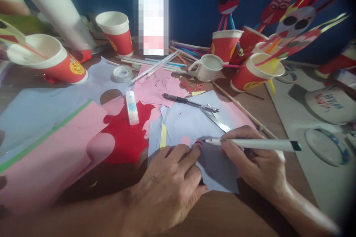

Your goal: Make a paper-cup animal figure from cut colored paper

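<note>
My right hand [254,163] grips a white marker [258,144] with a black end cap, held nearly level. Its tip is at a small pink paper circle [198,143] with black curved marks. My left hand [178,174] lies palm down with the fingers stretched over light blue paper [219,168], one fingertip pressing on the marked circle. Beside it on the blue paper is a plain pink circle [185,141]. A yellow paper strip [163,136] lies left of the circles. Just beyond my hands are a black pen [189,102] and scissors [218,120], partly covered.
A glue stick [132,108] lies on red paper [125,137]. Behind are a tape roll [122,73], a white mug [207,67] and a lit, blurred screen [151,18]. Red paper cups [115,33] stand around, several holding paper-faced figures [230,0]. Pink paper [55,140] covers the left.
</note>
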Tool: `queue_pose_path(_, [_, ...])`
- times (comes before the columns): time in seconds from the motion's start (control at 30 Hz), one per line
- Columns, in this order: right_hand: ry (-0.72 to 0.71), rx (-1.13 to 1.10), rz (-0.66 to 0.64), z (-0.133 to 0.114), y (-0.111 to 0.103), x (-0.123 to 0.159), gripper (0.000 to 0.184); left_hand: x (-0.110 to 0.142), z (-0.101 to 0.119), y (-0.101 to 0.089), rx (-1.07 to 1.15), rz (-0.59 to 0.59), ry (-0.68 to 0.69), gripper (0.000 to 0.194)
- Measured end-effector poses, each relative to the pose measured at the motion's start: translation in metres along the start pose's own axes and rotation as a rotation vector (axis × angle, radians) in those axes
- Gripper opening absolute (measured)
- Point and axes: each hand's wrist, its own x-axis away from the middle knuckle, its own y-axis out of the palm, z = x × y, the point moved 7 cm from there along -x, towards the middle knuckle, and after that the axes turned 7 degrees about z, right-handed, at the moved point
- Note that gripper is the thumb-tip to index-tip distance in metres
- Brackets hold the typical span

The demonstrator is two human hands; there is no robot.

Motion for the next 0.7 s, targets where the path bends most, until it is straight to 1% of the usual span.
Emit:
queue_pose_path(0.1, [0.030,-0.032,-0.015,0.002,0.005,0.001,0.002,0.000,0.000,0.001,0.002,-0.013,-0.004,0.025])
queue_pose_path(0.27, [-0.023,-0.024,-0.077,-0.006,0.011,0.002,0.005,0.000,0.000,0.001,0.023,-0.005,0.002,0.026])
queue_pose_path(0.4, [-0.064,-0.012,-0.086,-0.011,0.011,0.002,0.004,0.001,0.000,0.001,0.024,-0.014,0.005,0.027])
queue_pose_path(0.7, [-0.069,-0.009,-0.101,-0.010,0.013,0.001,0.005,0.001,0.000,0.000,0.004,0.015,0.012,0.028])
